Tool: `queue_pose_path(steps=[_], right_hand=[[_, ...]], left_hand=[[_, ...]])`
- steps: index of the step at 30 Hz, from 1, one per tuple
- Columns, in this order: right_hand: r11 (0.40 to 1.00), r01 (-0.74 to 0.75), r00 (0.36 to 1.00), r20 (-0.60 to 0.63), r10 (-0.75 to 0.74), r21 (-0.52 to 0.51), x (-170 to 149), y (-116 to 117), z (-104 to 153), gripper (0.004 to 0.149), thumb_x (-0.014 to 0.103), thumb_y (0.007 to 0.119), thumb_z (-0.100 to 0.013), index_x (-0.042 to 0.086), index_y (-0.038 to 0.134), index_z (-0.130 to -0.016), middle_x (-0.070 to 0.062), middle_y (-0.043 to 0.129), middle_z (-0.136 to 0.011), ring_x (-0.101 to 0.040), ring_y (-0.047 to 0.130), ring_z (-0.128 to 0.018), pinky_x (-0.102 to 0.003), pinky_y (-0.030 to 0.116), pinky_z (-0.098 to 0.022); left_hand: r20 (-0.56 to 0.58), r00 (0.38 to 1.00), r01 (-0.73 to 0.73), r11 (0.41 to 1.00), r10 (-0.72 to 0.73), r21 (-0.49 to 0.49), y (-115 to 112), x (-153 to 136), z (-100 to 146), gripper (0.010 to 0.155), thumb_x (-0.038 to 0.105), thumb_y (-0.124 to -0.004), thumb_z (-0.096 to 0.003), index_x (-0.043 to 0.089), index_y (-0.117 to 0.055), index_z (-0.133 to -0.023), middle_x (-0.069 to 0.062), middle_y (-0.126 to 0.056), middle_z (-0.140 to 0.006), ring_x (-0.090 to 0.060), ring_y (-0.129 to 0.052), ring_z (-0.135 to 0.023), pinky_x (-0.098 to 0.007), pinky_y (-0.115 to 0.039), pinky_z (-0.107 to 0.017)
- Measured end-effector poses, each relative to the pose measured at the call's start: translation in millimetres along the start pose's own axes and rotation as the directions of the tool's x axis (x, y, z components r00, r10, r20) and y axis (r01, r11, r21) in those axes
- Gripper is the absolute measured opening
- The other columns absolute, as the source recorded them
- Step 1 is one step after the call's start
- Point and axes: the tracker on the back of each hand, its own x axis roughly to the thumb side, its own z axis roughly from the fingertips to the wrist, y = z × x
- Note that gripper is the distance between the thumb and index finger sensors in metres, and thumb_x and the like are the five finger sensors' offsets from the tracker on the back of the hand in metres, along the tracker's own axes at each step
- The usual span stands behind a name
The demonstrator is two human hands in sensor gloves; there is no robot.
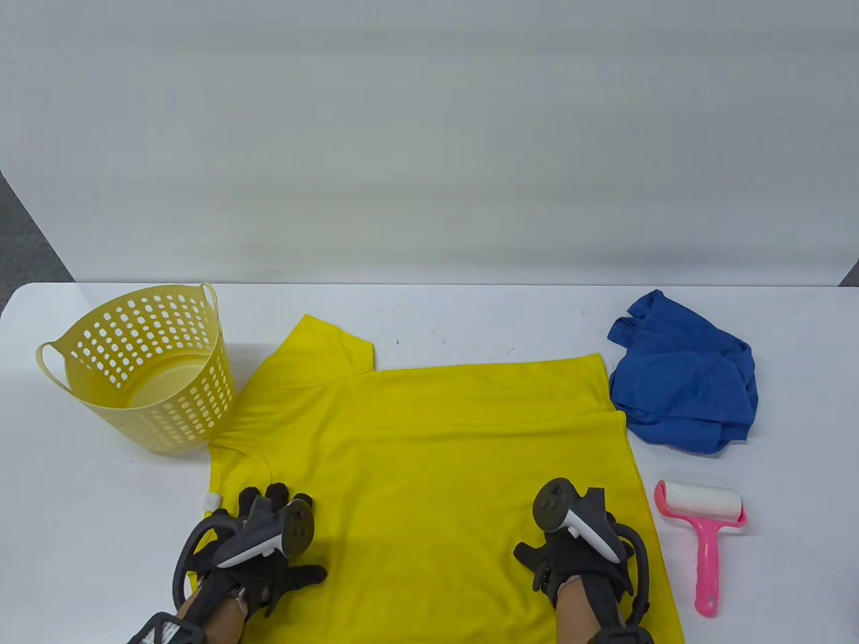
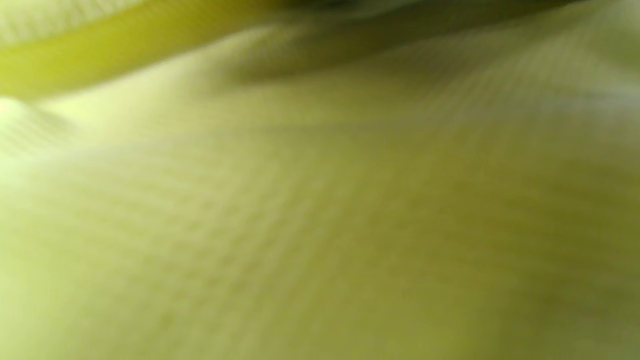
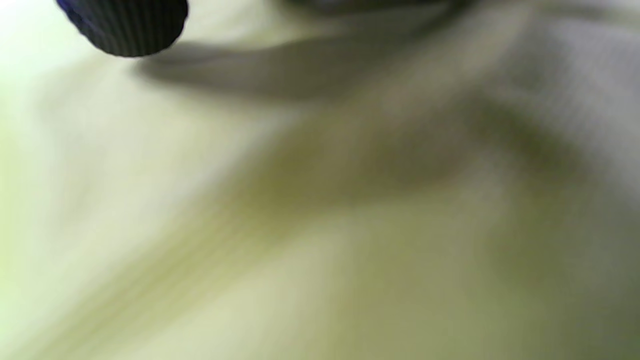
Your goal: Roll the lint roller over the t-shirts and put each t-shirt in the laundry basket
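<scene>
A: Two wrist views, and both show little beyond blurred cloth. The left wrist view is filled with the yellow cotton t-shirt (image 2: 320,210), out of focus; no fingers show there. The right wrist view has one dark ribbed fingertip (image 3: 125,25) at its top edge over the same pale yellow blur.

B: And from above?

A: The yellow t-shirt (image 1: 429,456) lies spread flat on the white table (image 1: 470,315), one sleeve pointing far-left, its near hem cut off by the bottom edge. The left hand (image 1: 268,543) rests on it near the collar, fingers spread, thumb out to the right. The right hand (image 1: 570,543) rests near the shirt's right edge; its tracker hides the fingers, so I cannot tell how they lie.

B: The rest?

A: A crumpled blue t-shirt (image 1: 684,389) sits far-right, touching the yellow one's corner. The pink-handled lint roller with a white roll (image 1: 701,523) lies just right of the yellow shirt. The pale yellow perforated plastic laundry basket (image 1: 144,369) stands at the left, beside the sleeve.
</scene>
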Motion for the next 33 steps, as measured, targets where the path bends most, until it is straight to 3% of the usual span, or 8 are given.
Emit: queue_pose_path(steps=[7, 12, 15, 20, 26, 29, 31, 33], right_hand=[[0.863, 0.118, 0.948, -0.203, -0.245, -0.491, -69, -37, 25, 0.087, 0.058, 0.068, -0.043, 0.014, 0.018, -0.101, -0.028, 0.017, -0.107, -0.059, 0.018, -0.093, -0.079, 0.023, -0.057], [0.81, 0.322, 0.731, -0.414, -0.542, -0.491, -149, -13, 24, 0.096, 0.057, 0.068, -0.046, 0.008, 0.001, -0.095, -0.03, -0.001, -0.101, -0.059, 0.0, -0.088, -0.079, 0.011, -0.053], [0.738, 0.439, 0.629, -0.412, -0.66, -0.512, -171, 0, 21, 0.088, 0.048, 0.07, -0.049, 0.016, 0.004, -0.097, -0.03, 0.023, -0.106, -0.059, 0.017, -0.093, -0.079, 0.014, -0.055], [0.739, 0.288, 0.692, -0.402, -0.6, -0.609, -167, -10, 22, 0.062, 0.03, 0.07, -0.049, 0.006, 0.039, -0.097, -0.018, 0.065, -0.092, -0.047, 0.058, -0.085, -0.068, 0.044, -0.061], [0.495, 0.431, 0.783, 0.04, -0.621, -0.755, -138, -46, 42, 0.062, 0.035, 0.074, -0.046, -0.001, 0.051, -0.092, -0.012, 0.086, -0.068, -0.032, 0.096, -0.049, -0.052, 0.082, -0.036], [0.626, 0.519, 0.806, 0.088, -0.586, -0.582, -96, -60, 50, 0.066, 0.036, 0.07, -0.05, -0.003, 0.041, -0.094, -0.017, 0.081, -0.07, -0.028, 0.096, -0.038, -0.048, 0.084, -0.027], [0.843, 0.355, 0.923, 0.006, -0.385, -0.403, -57, -56, 51, 0.071, 0.037, 0.068, -0.052, 0.015, 0.022, -0.102, -0.017, 0.077, -0.076, -0.028, 0.095, -0.041, -0.048, 0.084, -0.029], [0.912, 0.193, 0.979, 0.015, -0.202, -0.362, -29, -49, 45, 0.065, 0.036, 0.07, -0.051, 0.026, 0.031, -0.103, -0.018, 0.08, -0.078, -0.027, 0.097, -0.04, -0.047, 0.085, -0.027]], left_hand=[[0.001, 1.0, -0.026, 1.0, 0.026, -0.001, 2, -7, 5, 0.107, 0.078, -0.069, -0.0312, 0.036, -0.01, -0.109, -0.013, -0.009, -0.121, -0.055, -0.022, -0.114, -0.081, -0.04, -0.073], [-0.001, 0.999, -0.033, 0.999, 0.033, 0.015, 0, -8, 4, 0.107, 0.078, -0.069, -0.0309, 0.035, -0.01, -0.109, -0.013, -0.009, -0.121, -0.055, -0.022, -0.114, -0.079, -0.036, -0.075], [0.039, 0.997, -0.073, 0.995, 0.071, 0.063, -1, -7, 3, 0.104, 0.078, -0.063, -0.033, 0.036, -0.002, -0.107, -0.012, -0.001, -0.119, -0.052, -0.013, -0.114, -0.077, -0.029, -0.077], [0.087, 0.991, -0.107, 0.991, 0.099, 0.081, 1, 2, 0, 0.105, 0.079, -0.059, -0.0325, 0.037, 0.004, -0.105, -0.011, 0.005, -0.118, -0.051, -0.005, -0.113, -0.077, -0.025, -0.077], [0.125, 0.985, -0.11, 0.992, 0.117, -0.056, -4, 0, -8, 0.115, 0.081, -0.072, -0.0273, 0.037, 0.0, -0.106, -0.011, 0.009, -0.115, -0.052, 0.003, -0.108, -0.082, -0.022, -0.072], [0.114, 0.989, -0.092, 0.994, 0.099, -0.058, -2, -3, -8, 0.117, 0.08, -0.076, -0.0248, 0.039, -0.002, -0.106, -0.01, 0.007, -0.115, -0.05, 0.002, -0.109, -0.082, -0.024, -0.072], [0.11, 0.989, -0.094, 0.994, 0.1, -0.054, -2, -5, -7, 0.118, 0.079, -0.077, -0.0241, 0.039, -0.003, -0.106, -0.01, 0.006, -0.116, -0.051, 0.001, -0.109, -0.083, -0.024, -0.072], [0.097, 0.992, -0.081, 0.995, 0.086, -0.052, -2, -7, -5, 0.119, 0.079, -0.078, -0.0228, 0.039, -0.003, -0.106, -0.01, 0.005, -0.116, -0.051, -0.001, -0.11, -0.083, -0.026, -0.072]])
